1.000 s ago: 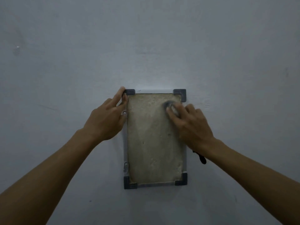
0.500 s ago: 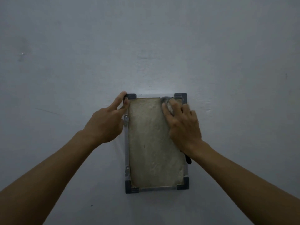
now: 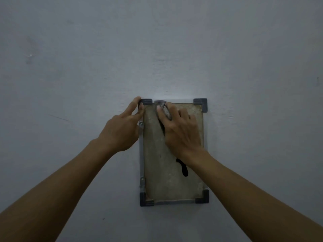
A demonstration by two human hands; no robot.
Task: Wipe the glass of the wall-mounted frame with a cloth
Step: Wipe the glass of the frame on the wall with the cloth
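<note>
A tall glass frame [image 3: 174, 187] with dark plastic corner brackets hangs on a grey wall; its panel looks dusty beige. My left hand [image 3: 120, 131] holds the frame's upper left edge, thumb and forefinger at the top left bracket [image 3: 147, 101]. Spread over the top left of the glass, my right hand [image 3: 181, 133] presses a small grey cloth [image 3: 166, 110] against it with curled fingers. A dark end of the cloth [image 3: 184, 169] hangs below my right wrist.
Two metal screw clips [image 3: 141, 125] fix the frame's left edge to the wall. The bare grey wall [image 3: 244, 67] surrounds the frame on every side, with a small scuff at the upper left.
My right hand has slid the cloth from the upper right of the glass leftward along the top edge to the upper left. My left hand has stayed at the top left corner.
</note>
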